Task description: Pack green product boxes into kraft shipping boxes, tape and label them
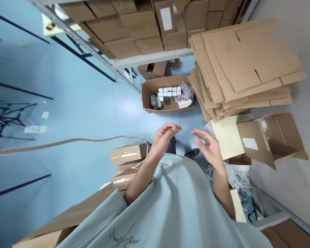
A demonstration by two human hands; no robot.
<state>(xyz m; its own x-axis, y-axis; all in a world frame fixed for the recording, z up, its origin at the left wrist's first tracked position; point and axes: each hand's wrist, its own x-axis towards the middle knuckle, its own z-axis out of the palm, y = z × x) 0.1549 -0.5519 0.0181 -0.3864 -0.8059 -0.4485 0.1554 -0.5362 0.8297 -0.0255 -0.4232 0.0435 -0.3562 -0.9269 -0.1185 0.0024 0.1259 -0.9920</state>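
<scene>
My left hand [165,137] hovers in front of my body with its fingers loosely curved and nothing visible in them. Opposite it, my right hand [208,144] is raised with fingers stretched out and thumb apart, holding nothing. A gap separates the two hands, and neither touches anything. Beyond them on the blue floor stands an open cardboard box [167,111]. Inside it are several small white-topped boxes [169,92], some with green sides, and a clear plastic bag [186,90].
Flattened cardboard [258,51] is stacked at the right, above an open carton [281,134]. A shelf packed with brown boxes [144,27] spans the back. Taped cartons [125,155] are piled at my left, with a pale cord [74,140] running across to them.
</scene>
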